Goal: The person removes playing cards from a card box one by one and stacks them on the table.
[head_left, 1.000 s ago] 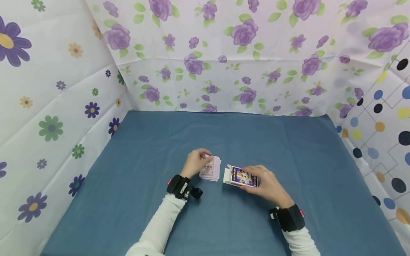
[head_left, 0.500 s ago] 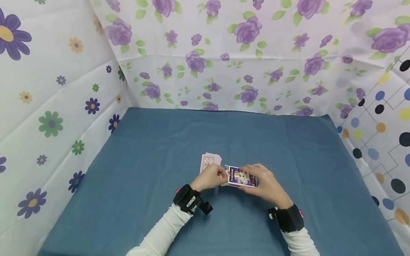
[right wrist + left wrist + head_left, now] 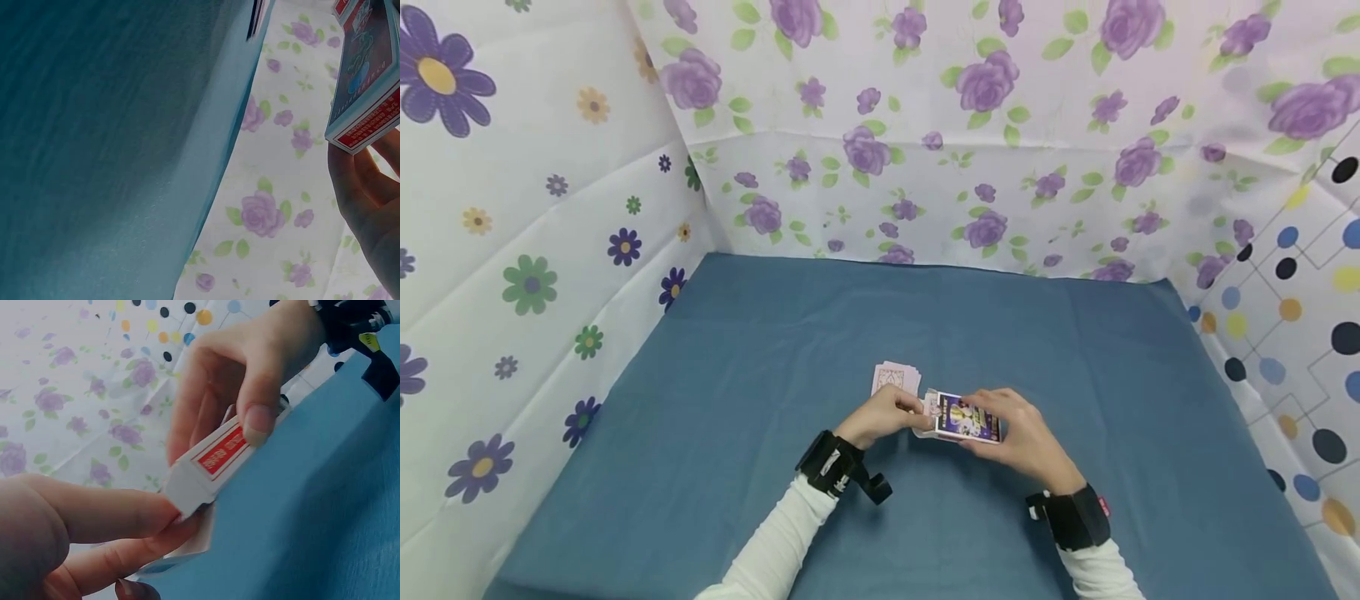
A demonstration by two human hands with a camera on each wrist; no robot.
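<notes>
A purple and yellow card box [image 3: 964, 417] is held just above the blue table [image 3: 760, 333] near its middle. My right hand [image 3: 1000, 422] grips it by its long sides from the right. My left hand [image 3: 912, 410] pinches the white flap [image 3: 187, 487] at the box's open left end between thumb and finger. In the left wrist view the right thumb [image 3: 259, 422] presses the box's red-labelled side [image 3: 220, 451]. The right wrist view shows the box [image 3: 369, 69] from below, with fingers [image 3: 365, 187] under it. A small pile of pink-backed cards [image 3: 897, 377] lies on the table just beyond the left hand.
Flower-printed sheets wall the table on the left [image 3: 535, 250] and at the back [image 3: 970, 167]. A dotted sheet [image 3: 1292, 308] closes the right side. The cards' edge [image 3: 256, 17] shows at the top of the right wrist view.
My left hand has left the card pile and come right and nearer, to the box's flap. The right hand keeps its hold on the box.
</notes>
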